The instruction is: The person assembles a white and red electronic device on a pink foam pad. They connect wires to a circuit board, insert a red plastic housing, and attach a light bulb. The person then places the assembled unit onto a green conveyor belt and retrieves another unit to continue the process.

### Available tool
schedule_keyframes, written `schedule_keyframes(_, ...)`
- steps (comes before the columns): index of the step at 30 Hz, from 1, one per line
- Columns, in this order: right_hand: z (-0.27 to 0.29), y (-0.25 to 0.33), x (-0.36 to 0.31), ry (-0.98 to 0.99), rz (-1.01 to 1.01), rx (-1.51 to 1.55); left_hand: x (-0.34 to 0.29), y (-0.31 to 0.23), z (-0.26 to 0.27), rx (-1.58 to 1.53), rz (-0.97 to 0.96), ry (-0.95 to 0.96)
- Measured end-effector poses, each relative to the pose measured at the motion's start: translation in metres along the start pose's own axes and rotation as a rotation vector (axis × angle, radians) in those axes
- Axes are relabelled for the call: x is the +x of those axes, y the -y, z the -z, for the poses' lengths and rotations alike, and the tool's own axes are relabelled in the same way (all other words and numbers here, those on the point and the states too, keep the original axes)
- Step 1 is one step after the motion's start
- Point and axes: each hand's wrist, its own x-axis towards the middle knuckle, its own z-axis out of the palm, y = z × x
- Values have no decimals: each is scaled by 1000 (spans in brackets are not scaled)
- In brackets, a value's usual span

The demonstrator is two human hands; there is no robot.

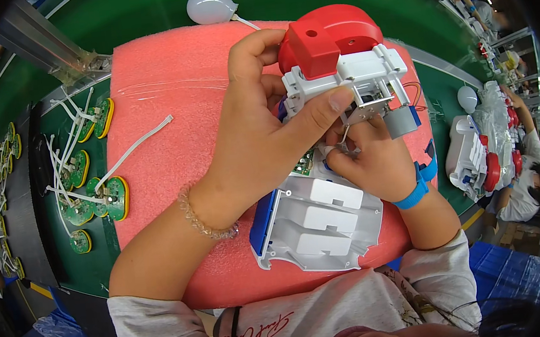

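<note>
My left hand (258,114) is closed round a red and white plastic assembly (364,65), its thumb lying across the white frame. A grey cylindrical motor (402,121) sticks out of the assembly's right side. Below it, my right hand (373,158) has its fingers drawn together at a thin white cable (345,134), partly hidden under the assembly. A green circuit board (306,164) shows next to those fingers. Beneath both hands, a white housing shell (327,221) with a blue side panel (264,229) lies open side up on the pink foam mat (164,152).
Several round green circuit boards (77,167) with white cables stand at the left, one cable (138,148) reaching onto the mat. A white bulb-shaped part (210,6) lies beyond the mat. On the right are another white housing (465,150) and red parts. People work farther off.
</note>
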Motion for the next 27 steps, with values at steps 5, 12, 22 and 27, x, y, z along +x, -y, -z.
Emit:
schedule_keyframes(5, 0, 2, -1, 63, -8, 26, -2, 2, 2, 69, -14, -5)
schedule_keyframes(12, -9, -14, -4, 34, 120, 87, -1, 2, -5, 38, -37, -79)
schedule_keyframes(22, -9, -20, -9, 121, 100, -12, 1, 0, -4, 154, -17, -56)
schedule_keyframes(27, 3, -17, -8, 214, 221, -10, -1, -1, -3, 189, -23, -42)
